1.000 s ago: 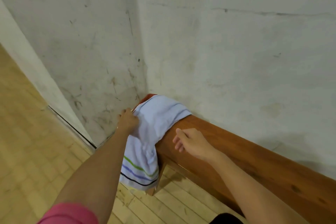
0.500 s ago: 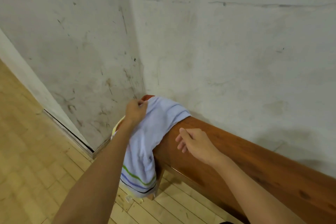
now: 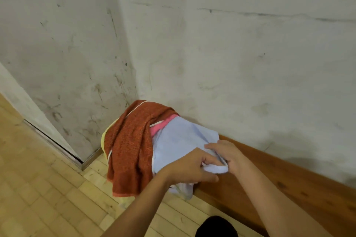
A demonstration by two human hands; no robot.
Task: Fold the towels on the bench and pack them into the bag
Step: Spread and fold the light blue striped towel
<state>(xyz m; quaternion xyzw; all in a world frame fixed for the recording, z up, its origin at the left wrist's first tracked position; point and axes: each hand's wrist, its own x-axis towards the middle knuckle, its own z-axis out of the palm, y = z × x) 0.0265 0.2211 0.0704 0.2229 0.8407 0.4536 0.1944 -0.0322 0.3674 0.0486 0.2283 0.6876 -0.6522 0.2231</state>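
Observation:
A pale blue towel point(image 3: 179, 140) lies over the left end of the wooden bench point(image 3: 269, 183). My left hand point(image 3: 189, 169) and my right hand point(image 3: 226, 155) both pinch its near edge, close together above the bench's front edge. Beside it a rust-orange towel point(image 3: 129, 152) hangs over the bench end towards the floor. A pink towel point(image 3: 163, 124) and a yellow towel point(image 3: 105, 136) peek out from under the pile. No bag is in view.
The bench stands in a corner of two scuffed white walls point(image 3: 231, 63). A wooden plank floor point(image 3: 38, 188) lies left and in front of it. Something dark point(image 3: 215, 227) shows at the bottom edge.
My left hand pulled the blue towel across to the right, which uncovered the orange, pink and yellow towels. Both hands now grip the blue towel's edge together.

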